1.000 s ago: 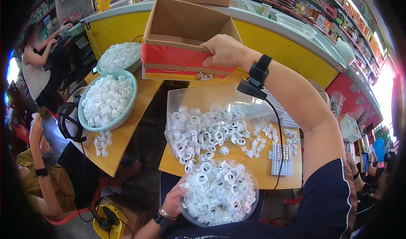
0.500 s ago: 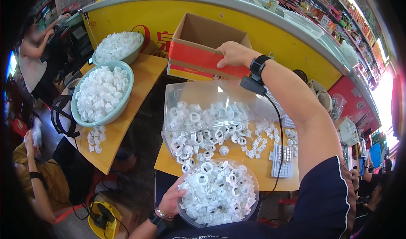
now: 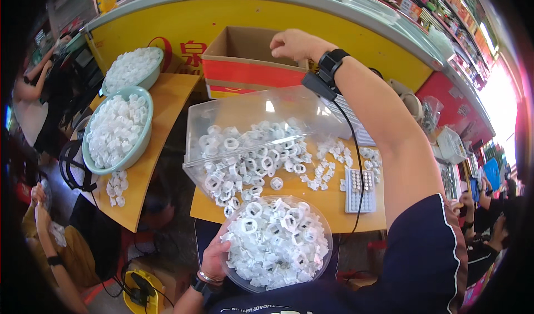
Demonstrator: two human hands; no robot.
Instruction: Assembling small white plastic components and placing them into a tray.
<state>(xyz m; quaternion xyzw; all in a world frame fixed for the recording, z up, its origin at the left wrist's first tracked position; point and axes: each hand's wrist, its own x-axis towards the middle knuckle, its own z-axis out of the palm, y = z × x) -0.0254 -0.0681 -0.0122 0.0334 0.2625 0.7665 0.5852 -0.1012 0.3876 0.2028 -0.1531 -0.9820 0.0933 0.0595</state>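
My left hand grips the left side of a clear round tub, held at my lap and heaped with small white plastic parts. My right arm stretches forward over the table. At its end my right hand, fingers curled, hangs over the right end of an open cardboard box with a red and yellow front. Whether anything is in those fingers is hidden. Between the tub and the box, a clear plastic bin lies tipped on its side, with white ring-shaped parts spilling toward me.
Loose parts and a small grey tray lie on the wooden table. A black cable trails from my right wrist. Two green basins of white parts stand on the left table. Other people sit at left; a yellow counter runs behind.
My right hand has gone from the box's front rim to just above its right end, with the fingers more curled. The view has shifted slightly; my left hand keeps its grip on the tub.
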